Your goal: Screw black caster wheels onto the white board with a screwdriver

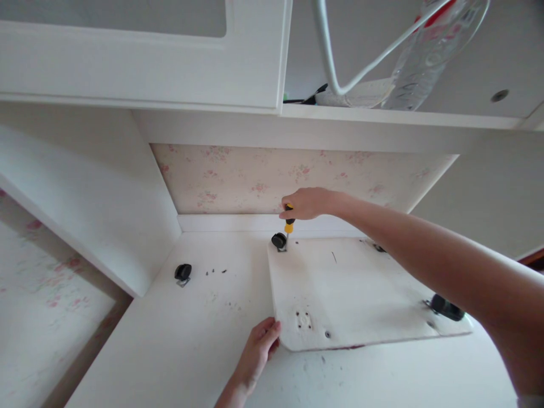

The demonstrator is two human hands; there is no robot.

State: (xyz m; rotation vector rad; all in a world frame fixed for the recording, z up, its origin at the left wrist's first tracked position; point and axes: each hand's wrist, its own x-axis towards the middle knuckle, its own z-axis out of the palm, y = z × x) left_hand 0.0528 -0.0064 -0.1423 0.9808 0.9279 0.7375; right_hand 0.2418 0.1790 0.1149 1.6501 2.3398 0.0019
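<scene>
A yellow and black screwdriver (289, 226) stands nearly upright in my right hand (306, 204), its fingers wrapped round the handle. The tip reaches down at the metal plate of a black caster (279, 241) on the far left corner of a white board (361, 289). My left hand (260, 343) grips the board's near left edge between thumb and fingers. Close to that hand, the board has a group of bare screw holes (304, 320). Another caster (446, 307) sits at the right end, and one more (379, 247) is partly hidden behind my right forearm.
A loose caster (183, 272) and several small screws (213, 271) lie on the white surface left of the board. Overhead, a shelf (399, 117) holds a plastic bottle (419, 68), with a white cable (331, 56) hanging down. A cabinet door (144, 68) juts out at the upper left.
</scene>
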